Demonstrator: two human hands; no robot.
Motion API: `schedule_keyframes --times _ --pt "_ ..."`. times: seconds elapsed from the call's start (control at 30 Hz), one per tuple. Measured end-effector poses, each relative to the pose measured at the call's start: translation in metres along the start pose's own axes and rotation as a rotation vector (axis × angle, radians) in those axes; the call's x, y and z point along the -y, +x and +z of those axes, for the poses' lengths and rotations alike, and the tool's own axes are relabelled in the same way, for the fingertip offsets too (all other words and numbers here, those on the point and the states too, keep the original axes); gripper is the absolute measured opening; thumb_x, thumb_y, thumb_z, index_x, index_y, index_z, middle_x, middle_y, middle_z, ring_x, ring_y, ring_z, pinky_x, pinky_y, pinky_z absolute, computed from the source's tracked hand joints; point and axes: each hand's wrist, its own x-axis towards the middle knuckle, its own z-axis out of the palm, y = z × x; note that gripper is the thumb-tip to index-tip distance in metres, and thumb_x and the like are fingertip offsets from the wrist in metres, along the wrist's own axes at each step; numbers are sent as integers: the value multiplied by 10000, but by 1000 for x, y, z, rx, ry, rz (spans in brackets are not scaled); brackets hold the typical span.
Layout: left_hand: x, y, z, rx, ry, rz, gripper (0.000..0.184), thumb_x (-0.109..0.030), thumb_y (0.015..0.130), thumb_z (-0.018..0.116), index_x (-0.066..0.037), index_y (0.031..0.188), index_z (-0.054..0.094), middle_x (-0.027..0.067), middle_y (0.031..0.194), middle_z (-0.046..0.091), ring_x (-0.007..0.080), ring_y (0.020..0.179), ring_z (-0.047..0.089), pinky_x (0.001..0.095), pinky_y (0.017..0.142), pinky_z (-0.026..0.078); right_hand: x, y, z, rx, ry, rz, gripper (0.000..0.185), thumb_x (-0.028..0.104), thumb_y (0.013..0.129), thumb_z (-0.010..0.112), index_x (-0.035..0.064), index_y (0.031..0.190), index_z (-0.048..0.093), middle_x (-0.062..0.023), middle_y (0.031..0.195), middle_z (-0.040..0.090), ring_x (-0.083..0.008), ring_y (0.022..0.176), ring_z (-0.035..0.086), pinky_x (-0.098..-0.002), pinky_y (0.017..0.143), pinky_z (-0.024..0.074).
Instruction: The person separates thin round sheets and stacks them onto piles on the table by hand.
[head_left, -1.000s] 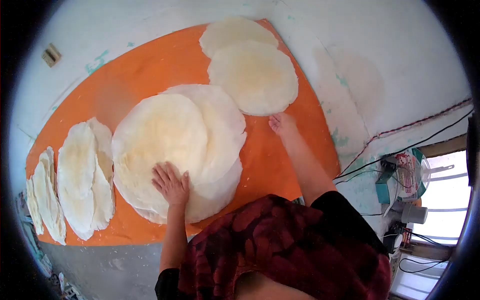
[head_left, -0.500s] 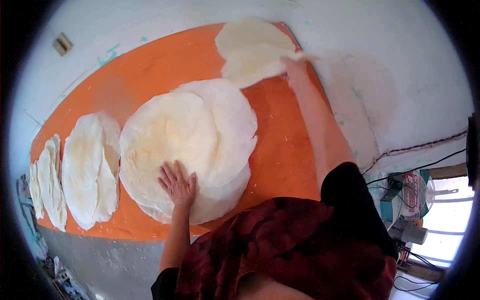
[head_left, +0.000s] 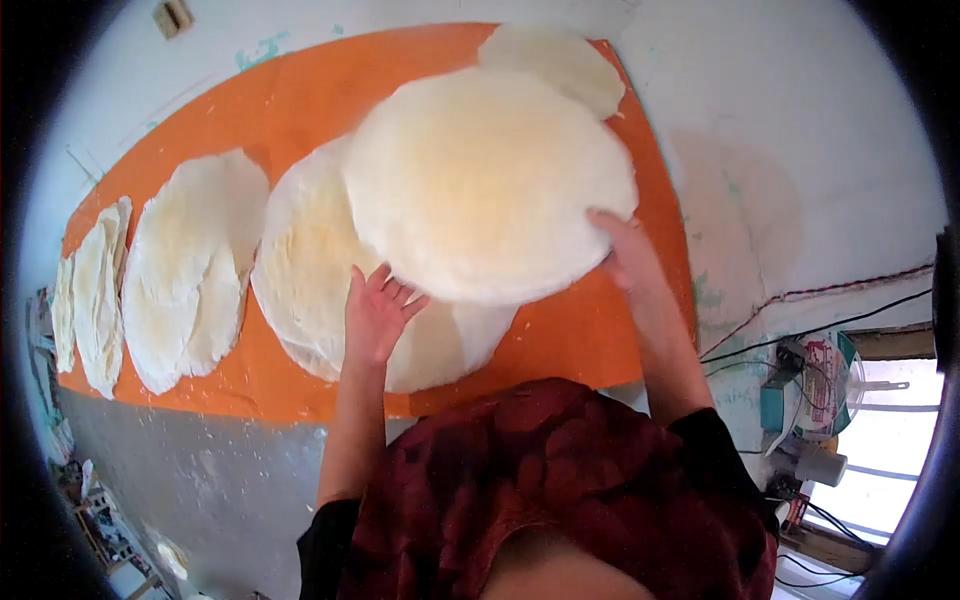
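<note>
A large, thin round flatbread (head_left: 490,180) is raised above the orange table, pinched at its right edge by my right hand (head_left: 622,243). My left hand (head_left: 380,312) has its palm up and fingers spread, close to the near left edge of the raised flatbread; whether the fingertips touch it I cannot tell. Underneath and to the left lies a pile of similar flatbreads (head_left: 310,240), partly covered by the raised one. At the far right corner, another flatbread (head_left: 560,60) lies on the table, its near part hidden.
The orange tabletop (head_left: 300,110) runs along a white wall (head_left: 800,180). More flatbread stacks (head_left: 190,270) lie to the left. Cables (head_left: 830,300) and small appliances (head_left: 820,465) are at the right by a window. Grey floor (head_left: 220,480) shows at the near left.
My right hand has brought a flatbread from the far right corner over the middle pile. My left hand has lifted off the pile and turned palm up. The view has shifted slightly.
</note>
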Motion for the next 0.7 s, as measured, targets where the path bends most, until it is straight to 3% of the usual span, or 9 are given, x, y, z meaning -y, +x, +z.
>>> schedule_keyframes --times 0.1,0.2,0.27,0.33,0.4,0.5,0.6,0.7 --pt "21 -7 -6 -447 168 13 483 -375 867 429 -39 1208 363 95 1173 471 228 1085 445 390 852 404 -59 -13 -41 60 -363 437 546 217 734 608 -26 1178 404 -154 1145 492 -255 1023 490 -365 872 402" --pt "32 -18 16 -437 274 -1 469 -390 868 419 -82 1217 367 50 1172 474 193 1052 469 381 810 421 -72 -38 -30 -313 -1682 -222 584 219 719 611 0 1201 364 -187 1227 409 -267 1072 455 -365 891 383" --pt "34 -22 33 -324 219 4 469 -400 871 404 -87 1219 366 58 1183 468 204 1057 468 385 829 415 -75 -44 -15 -87 -1512 -400 668 255 695 623 0 1231 315 -222 1260 347 -308 1154 365 -372 942 325" --pt "33 -16 51 -159 57 43 465 -406 880 372 -79 1211 377 79 1208 452 232 1079 461 394 876 401 -74 -59 34 211 -1091 -202 720 296 677 639 16 1250 304 -222 1254 357 -321 1175 342 -371 953 310" --pt "33 -11 57 -87 81 1 477 -435 874 364 -101 1215 366 67 1195 453 225 1043 476 400 845 421 -79 -65 71 467 -940 -318 761 330 676 642 25 1272 281 -216 1257 358 -306 1171 357 -372 943 317" --pt "38 -4 46 -123 232 -7 482 -429 855 423 -128 1224 345 37 1136 471 196 981 491 383 767 447 -72 -70 103 385 -1145 -298 691 324 728 608 18 1266 300 -197 1229 399 -270 1125 415 -342 914 347" --pt "42 0 53 -211 454 1 512 -382 827 510 -130 1233 328 29 1081 477 175 942 494 374 736 458 -77 -61 92 451 -840 -112 544 263 791 548 0 1228 362 -174 1166 464 -222 1082 455 -302 882 369" --pt "49 4 49 -295 561 33 605 -300 777 610 -113 1258 294 35 1047 470 164 920 488 349 738 448 -95 -53 83 427 -755 -246 447 278 801 523 -5 1139 448 -191 1005 560 -286 942 545 -323 822 420"
